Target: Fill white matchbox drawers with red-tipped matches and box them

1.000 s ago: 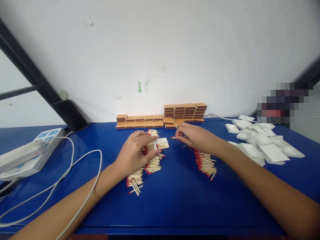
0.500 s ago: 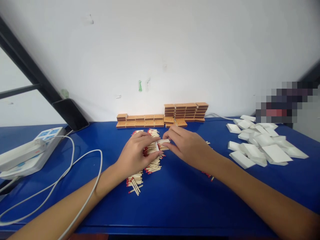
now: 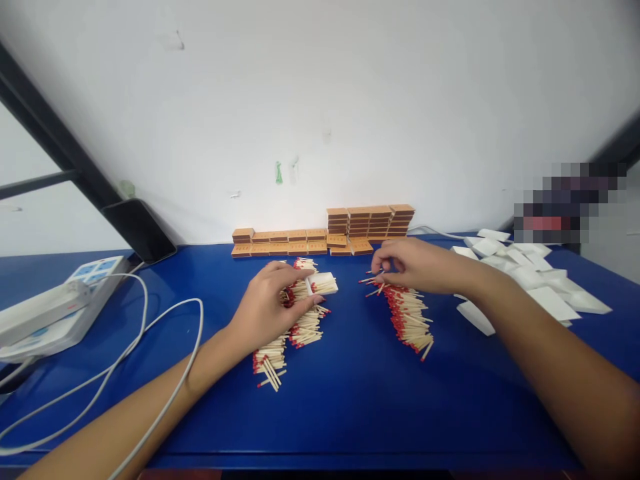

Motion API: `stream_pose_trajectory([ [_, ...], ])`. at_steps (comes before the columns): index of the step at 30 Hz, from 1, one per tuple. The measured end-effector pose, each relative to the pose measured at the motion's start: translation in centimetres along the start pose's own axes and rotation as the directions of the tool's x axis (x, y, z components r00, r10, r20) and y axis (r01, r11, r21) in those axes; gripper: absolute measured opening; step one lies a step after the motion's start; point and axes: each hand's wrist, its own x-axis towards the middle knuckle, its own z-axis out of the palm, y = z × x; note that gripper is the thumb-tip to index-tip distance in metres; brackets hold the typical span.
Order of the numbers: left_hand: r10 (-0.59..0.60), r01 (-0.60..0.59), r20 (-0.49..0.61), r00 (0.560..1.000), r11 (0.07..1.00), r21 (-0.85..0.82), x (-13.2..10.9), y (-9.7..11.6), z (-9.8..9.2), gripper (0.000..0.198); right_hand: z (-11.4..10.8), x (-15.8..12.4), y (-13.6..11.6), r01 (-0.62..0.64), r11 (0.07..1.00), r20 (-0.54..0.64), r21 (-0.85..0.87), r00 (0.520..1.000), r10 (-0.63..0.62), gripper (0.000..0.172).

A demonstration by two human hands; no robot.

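My left hand [image 3: 273, 300] grips a small white matchbox tray [image 3: 327, 276] between thumb and fingers. Red-tipped matches lie inside the tray. Under and around that hand spread loose matches [image 3: 306, 330], their heads to the left. My right hand [image 3: 407, 265] is at the far end of a second row of matches [image 3: 411, 319], its thumb and fingers closed on a few matches [image 3: 373, 281] with red tips pointing left. How many it pinches I cannot make out.
Orange matchboxes [image 3: 280, 248] stand in stacked rows along the wall. White empty trays [image 3: 550, 300] are heaped at the right. On the left are a power strip [image 3: 95, 270], a looping white cable [image 3: 203, 313] and a black phone-like slab [image 3: 141, 230] on the blue table [image 3: 350, 413].
My right hand has left the tray and moved right to the other row of matches, uncovering much of it. My left hand stays on the tray.
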Motion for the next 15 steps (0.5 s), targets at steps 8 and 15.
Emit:
stream_pose_trajectory([
  [8, 0.019, -0.019, 0.004, 1.0, 1.0, 0.012, 0.0, 0.06, -0.09, 0.037, 0.7, -0.36, 0.33, -0.098, 0.99, 0.177, 0.096, 0.981, 0.08, 0.01],
  [15, 0.038, -0.038, 0.01, 0.999, 0.999, 0.027, 0.02, -0.02, -0.1, 0.037, 0.69, -0.48, 0.48, -0.095, 0.992, 0.197, 0.08, 0.977, 0.078, 0.008],
])
